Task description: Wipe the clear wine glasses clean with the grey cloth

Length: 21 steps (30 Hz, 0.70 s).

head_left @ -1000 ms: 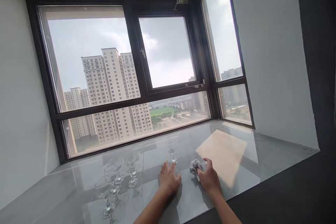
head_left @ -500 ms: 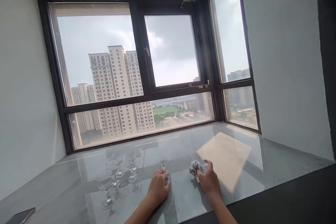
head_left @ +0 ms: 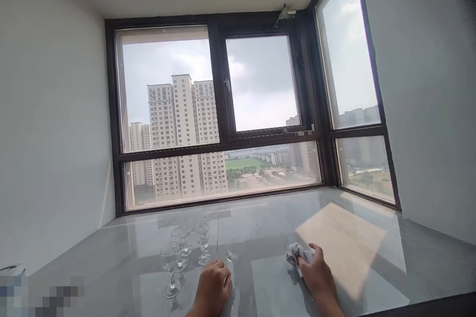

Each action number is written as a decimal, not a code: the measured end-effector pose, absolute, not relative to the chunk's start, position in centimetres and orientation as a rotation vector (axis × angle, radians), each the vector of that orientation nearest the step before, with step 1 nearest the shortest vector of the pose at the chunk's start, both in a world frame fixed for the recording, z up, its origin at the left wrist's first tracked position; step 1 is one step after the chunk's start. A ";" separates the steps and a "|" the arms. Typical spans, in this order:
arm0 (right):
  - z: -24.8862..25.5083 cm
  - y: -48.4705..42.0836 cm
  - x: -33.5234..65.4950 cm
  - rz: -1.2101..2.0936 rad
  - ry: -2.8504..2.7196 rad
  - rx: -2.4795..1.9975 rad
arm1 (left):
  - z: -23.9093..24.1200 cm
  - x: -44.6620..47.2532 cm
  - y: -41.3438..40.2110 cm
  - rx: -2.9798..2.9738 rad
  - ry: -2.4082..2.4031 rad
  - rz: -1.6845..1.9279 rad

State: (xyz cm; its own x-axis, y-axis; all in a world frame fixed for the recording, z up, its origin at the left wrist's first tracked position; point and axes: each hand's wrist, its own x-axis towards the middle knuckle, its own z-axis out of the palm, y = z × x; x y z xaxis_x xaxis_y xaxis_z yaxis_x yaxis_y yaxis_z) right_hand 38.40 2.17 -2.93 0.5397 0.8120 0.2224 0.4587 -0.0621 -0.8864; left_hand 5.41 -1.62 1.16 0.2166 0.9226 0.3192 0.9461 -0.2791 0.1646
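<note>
My left hand [head_left: 212, 283] is closed around the lower part of a clear stemmed glass [head_left: 231, 256], whose bowl shows faintly above the fingers; its foot is hidden. My right hand [head_left: 317, 273] grips a crumpled white and grey cloth [head_left: 296, 254], held just over the sill. To the left of my left hand stand several clear stemmed glasses [head_left: 172, 288], upright and grouped close together.
The glossy grey sill [head_left: 130, 267] reflects the window and carries a bright sunlit patch [head_left: 342, 242]. Behind it rise dark-framed windows [head_left: 223, 146], with white walls [head_left: 55, 133] at both sides. The lower left corner is pixelated.
The camera view has shifted, so the window and glasses sit further right. My left hand has moved left with the glass, closer to the grouped glasses. My right hand still grips the cloth.
</note>
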 end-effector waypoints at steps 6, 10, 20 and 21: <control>-2.6 2.0 38.2 0.318 -1.068 -1.713 | 0.5 11.0 2.8 -2.442 -1.766 -0.858; -2.6 1.7 38.1 0.312 -1.105 -1.654 | -0.1 10.4 3.3 -2.407 -1.683 -1.075; -2.1 3.4 27.4 0.227 -1.444 -1.204 | -0.4 9.1 3.9 -2.235 -2.045 -1.101; -2.1 3.7 26.4 0.193 -1.479 -1.181 | -0.3 9.2 4.0 -2.248 -2.069 -1.038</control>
